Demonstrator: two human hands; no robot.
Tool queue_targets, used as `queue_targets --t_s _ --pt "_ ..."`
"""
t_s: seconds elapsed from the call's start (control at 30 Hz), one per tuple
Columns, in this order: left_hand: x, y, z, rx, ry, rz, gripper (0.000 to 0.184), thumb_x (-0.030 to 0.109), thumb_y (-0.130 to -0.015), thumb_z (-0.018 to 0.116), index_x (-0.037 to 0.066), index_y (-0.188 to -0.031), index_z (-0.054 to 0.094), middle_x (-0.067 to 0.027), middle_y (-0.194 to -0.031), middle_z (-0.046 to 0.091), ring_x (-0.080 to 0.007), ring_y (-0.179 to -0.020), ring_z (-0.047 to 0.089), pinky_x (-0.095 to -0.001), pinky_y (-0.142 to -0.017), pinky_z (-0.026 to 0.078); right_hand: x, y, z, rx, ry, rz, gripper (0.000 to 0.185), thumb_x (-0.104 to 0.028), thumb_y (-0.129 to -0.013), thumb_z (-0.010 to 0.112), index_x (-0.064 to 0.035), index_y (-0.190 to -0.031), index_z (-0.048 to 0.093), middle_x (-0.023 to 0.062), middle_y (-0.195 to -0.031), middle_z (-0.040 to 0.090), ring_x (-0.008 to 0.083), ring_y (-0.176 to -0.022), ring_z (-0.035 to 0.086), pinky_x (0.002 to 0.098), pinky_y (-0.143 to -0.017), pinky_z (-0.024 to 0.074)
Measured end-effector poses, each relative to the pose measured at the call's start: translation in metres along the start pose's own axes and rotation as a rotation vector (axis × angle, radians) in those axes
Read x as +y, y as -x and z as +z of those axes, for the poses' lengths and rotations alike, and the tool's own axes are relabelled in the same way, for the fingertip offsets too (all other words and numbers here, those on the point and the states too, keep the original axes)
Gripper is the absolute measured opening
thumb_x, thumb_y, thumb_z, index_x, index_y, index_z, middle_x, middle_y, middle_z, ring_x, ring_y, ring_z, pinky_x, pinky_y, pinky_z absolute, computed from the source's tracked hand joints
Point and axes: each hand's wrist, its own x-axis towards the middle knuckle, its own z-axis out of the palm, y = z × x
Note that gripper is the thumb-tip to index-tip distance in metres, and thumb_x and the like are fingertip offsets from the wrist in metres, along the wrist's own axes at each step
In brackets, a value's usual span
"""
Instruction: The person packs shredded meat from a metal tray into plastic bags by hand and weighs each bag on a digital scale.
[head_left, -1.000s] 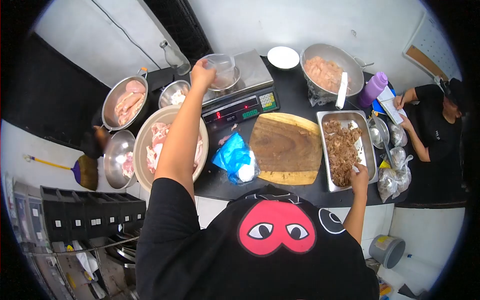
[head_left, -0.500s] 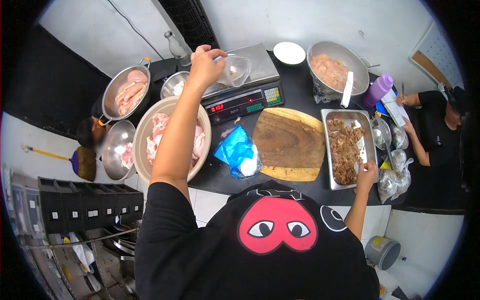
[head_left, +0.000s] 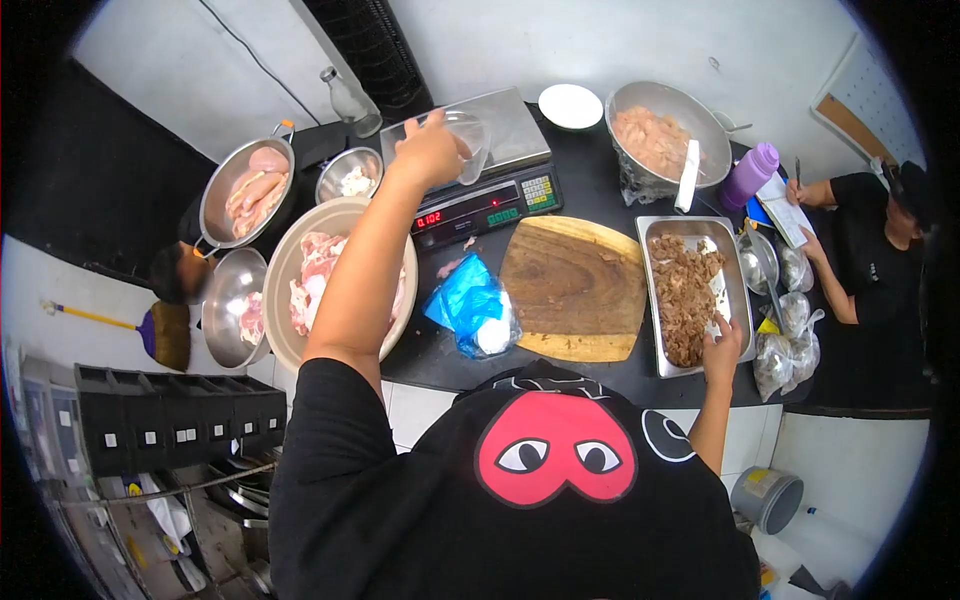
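My left hand [head_left: 430, 152] is over the scale [head_left: 510, 130], its fingers bent around the rim of a clear plastic container [head_left: 473, 140]. Red digits on the display read 0.102. At the right, my right hand [head_left: 722, 345] is at the near right corner of a metal tray [head_left: 742, 300] with shredded brown meat [head_left: 685, 300], its fingers apart at the meat's edge. A wooden board [head_left: 572, 285] lies between the hands, beside a blue plastic bag [head_left: 465, 298].
A beige tub [head_left: 283, 300] of raw meat and metal bowls [head_left: 222, 320] stand left. At the back are a white plate [head_left: 570, 106], a colander [head_left: 715, 150] of pale meat and a purple bottle [head_left: 750, 175]. A person [head_left: 870, 240] writes at the right; another head shows left.
My left hand first lifted the container out of a metal bowl on the scale, then shifted slightly with it. The display went from 0 to 0.102. My right hand's fingers have spread.
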Motion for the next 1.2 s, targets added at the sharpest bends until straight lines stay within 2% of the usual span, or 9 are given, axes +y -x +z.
queue_targets --t_s 0.23,0.33,0.6,0.63,0.83,1.0,1.1,1.13,1.2 --pt "-0.036 -0.061 0.04 0.228 0.179 -0.09 0.029 0.008 -0.071 0.059 0.003 -0.099 0.066 -0.0151 -0.125 0.05 -0.0361 -0.109 0.052 -0.0392 -0.09 0.045 -0.008 -0.001 0.0 0.004 -0.009 -0.075 0.034 0.0 -0.074 0.058 -0.0024 -0.108 0.059 0.0218 -0.123 0.045 0.0341 -0.106 0.052 0.0356 -0.083 0.0479" --pt "-0.054 -0.08 0.039 0.541 0.353 -0.018 0.037 0.001 -0.067 0.053 0.006 -0.101 0.066 -0.0177 -0.108 0.06 -0.0315 -0.102 0.057 -0.0358 -0.091 0.043 -0.007 -0.003 0.001 0.015 -0.049 -0.102 0.032 0.0 -0.074 0.058 -0.0023 -0.105 0.061 0.0202 -0.121 0.048 0.032 -0.101 0.054 0.0351 -0.081 0.0483" --pt "-0.03 -0.058 -0.038 0.644 0.473 0.176 0.038 0.004 -0.067 0.056 0.007 -0.105 0.065 -0.0139 -0.11 0.061 -0.0279 -0.107 0.056 -0.0326 -0.093 0.042 -0.02 -0.001 -0.001 0.037 -0.139 -0.18 0.027 -0.001 -0.075 0.058 -0.0015 -0.102 0.061 0.0155 -0.108 0.057 0.0277 -0.089 0.059 0.0329 -0.078 0.0485" --pt "-0.026 -0.052 -0.043 0.745 0.389 0.277 0.041 0.003 -0.068 0.055 0.007 -0.107 0.064 -0.0132 -0.103 0.063 -0.022 -0.086 0.063 -0.0299 -0.079 0.049 -0.029 -0.002 -0.003 0.046 -0.153 -0.216 0.026 -0.001 -0.076 0.058 -0.0014 -0.102 0.061 0.0152 -0.106 0.058 0.0272 -0.088 0.059 0.0326 -0.078 0.0484" --pt "0.012 -0.001 -0.041 0.329 0.784 0.144 0.044 0.003 -0.065 0.059 0.009 -0.109 0.063 -0.0101 -0.104 0.062 -0.016 -0.069 0.056 -0.0283 -0.072 0.048 -0.099 -0.004 -0.016 0.007 -0.327 -0.381 0.023 -0.002 -0.078 0.058 -0.0019 -0.101 0.062 0.0135 -0.099 0.061 0.0237 -0.085 0.06 0.0301 -0.074 0.0492" --pt "0.053 0.032 0.034 0.34 0.84 0.266 0.047 -0.002 -0.067 0.056 0.006 -0.113 0.057 -0.0115 -0.111 0.058 -0.0168 -0.069 0.057 -0.0285 -0.069 0.049 -0.122 0.0 -0.011 -0.065 -0.386 -0.448 0.021 -0.002 -0.079 0.058 -0.0018 -0.1 0.063 0.0115 -0.098 0.061 0.0199 -0.084 0.06 0.0273 -0.071 0.0495" --pt "0.074 0.057 0.092 0.427 0.747 0.478 0.051 -0.006 -0.064 0.054 0.003 -0.114 0.054 -0.0171 -0.117 0.053 -0.033 -0.1 0.057 -0.0358 -0.086 0.047 -0.133 0.01 -0.008 -0.136 -0.448 -0.399 0.019 -0.003 -0.081 0.057 -0.0024 -0.099 0.063 0.0093 -0.097 0.061 0.0181 -0.084 0.06 0.0263 -0.072 0.049" --pt "0.083 0.074 0.094 0.288 0.836 0.438 0.053 -0.007 -0.064 0.053 0.003 -0.116 0.053 -0.0188 -0.118 0.052 -0.0366 -0.109 0.051 -0.0382 -0.092 0.043 -0.132 0.012 -0.003 -0.19 -0.505 -0.396 0.02 -0.003 -0.081 0.057 -0.0021 -0.1 0.063 0.0088 -0.098 0.061 0.0176 -0.085 0.06 0.0265 -0.073 0.0489" --pt "0.089 0.091 0.118 0.217 0.836 0.463 0.054 -0.007 -0.064 0.053 0.004 -0.117 0.052 -0.019 -0.12 0.05 -0.0359 -0.108 0.052 -0.0381 -0.09 0.044 -0.137 0.019 0.008 -0.299 -0.621 -0.389 0.02 -0.003 -0.082 0.057 -0.0014 -0.101 0.063 0.0079 -0.1 0.061 0.0167 -0.086 0.06 0.0269 -0.076 0.0488"
